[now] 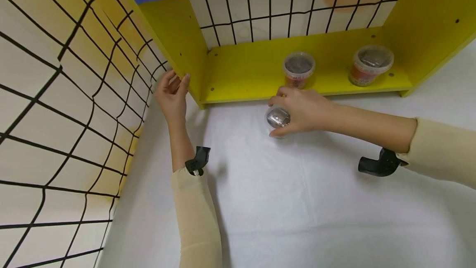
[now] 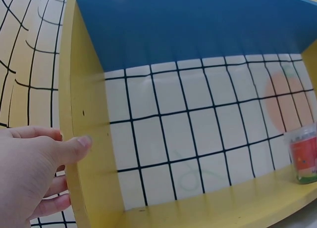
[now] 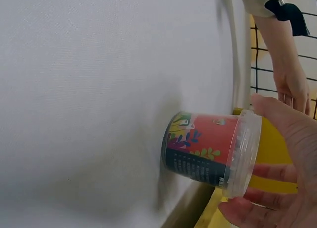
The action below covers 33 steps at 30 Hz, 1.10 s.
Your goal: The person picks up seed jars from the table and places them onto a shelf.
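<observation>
Cream sleeves frame the lower part of the head view, over a white cloth-covered table (image 1: 297, 202). At centre frame the right hand (image 1: 301, 111) curls its fingers round a small clear-lidded plastic tub with a red printed label (image 1: 278, 117), which stands on the cloth just in front of the yellow wooden shelf unit (image 1: 253, 73). Two similar lidded tubs (image 1: 298, 68) (one further right (image 1: 371, 64)) sit on the shelf floor. At left centre, the left hand (image 1: 172, 96) rests straight-fingered, holding nothing, against the unit's side panel.

A staged mock-shop set: bright yellow shelf unit (image 1: 256, 69), printed grid backdrop (image 1: 55, 106), white cloth (image 1: 297, 202)
</observation>
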Tool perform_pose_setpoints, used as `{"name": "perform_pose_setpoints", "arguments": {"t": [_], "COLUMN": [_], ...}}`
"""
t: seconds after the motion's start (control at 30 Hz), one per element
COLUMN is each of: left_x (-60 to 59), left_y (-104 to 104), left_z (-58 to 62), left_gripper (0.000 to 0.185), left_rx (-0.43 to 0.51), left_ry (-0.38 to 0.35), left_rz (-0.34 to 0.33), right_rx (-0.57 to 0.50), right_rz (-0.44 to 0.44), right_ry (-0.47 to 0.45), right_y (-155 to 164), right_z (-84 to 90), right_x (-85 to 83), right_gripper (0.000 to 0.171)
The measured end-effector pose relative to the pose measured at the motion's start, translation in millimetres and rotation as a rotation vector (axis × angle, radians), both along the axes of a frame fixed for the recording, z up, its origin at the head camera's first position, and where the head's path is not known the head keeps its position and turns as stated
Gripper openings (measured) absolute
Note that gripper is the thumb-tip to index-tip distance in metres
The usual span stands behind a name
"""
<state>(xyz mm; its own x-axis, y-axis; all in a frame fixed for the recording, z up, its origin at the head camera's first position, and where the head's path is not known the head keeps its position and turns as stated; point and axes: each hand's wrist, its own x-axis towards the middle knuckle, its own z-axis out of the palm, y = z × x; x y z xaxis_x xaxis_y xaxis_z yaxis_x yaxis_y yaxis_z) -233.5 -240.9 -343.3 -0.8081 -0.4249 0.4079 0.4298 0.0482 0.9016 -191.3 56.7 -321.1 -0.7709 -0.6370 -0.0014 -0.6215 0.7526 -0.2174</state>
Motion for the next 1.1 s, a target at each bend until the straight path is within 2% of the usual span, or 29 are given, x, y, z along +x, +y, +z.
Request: {"name": "perform_pose_setpoints", "arguments": {"t": [0.3, 0.53, 0.73, 1.1], "left_x": [-0.3, -1.2, 0.2, -1.2], "left_y": [-0.5, 0.8, 0.8, 1.0], "left_z": [-0.6, -2.9, -0.6, 0.6], "left_gripper": [0.023, 0.023, 0.022, 0.023], "left_rx": [0.031, 0.007, 0.045, 0.085], "left_ry": [0.003, 0.026, 0.013, -0.007], "left_rz": [-0.007, -0.001, -0.009, -0.019], "right_rx": [0.035, 0.017, 0.001, -0.044], "right_rz": [0.005, -0.013, -0.034, -0.025], "right_ry": [0.053, -0.025, -0.088, -0.094], "right_y": [-5.5, -6.8, -5.8, -1.2], "right_z": [0.6, -0.3, 6.5, 16.6], "right_x": [5.3, 5.6, 6.3, 0.4], "right_gripper": [0.072, 0.068, 0.065, 0.062]}}
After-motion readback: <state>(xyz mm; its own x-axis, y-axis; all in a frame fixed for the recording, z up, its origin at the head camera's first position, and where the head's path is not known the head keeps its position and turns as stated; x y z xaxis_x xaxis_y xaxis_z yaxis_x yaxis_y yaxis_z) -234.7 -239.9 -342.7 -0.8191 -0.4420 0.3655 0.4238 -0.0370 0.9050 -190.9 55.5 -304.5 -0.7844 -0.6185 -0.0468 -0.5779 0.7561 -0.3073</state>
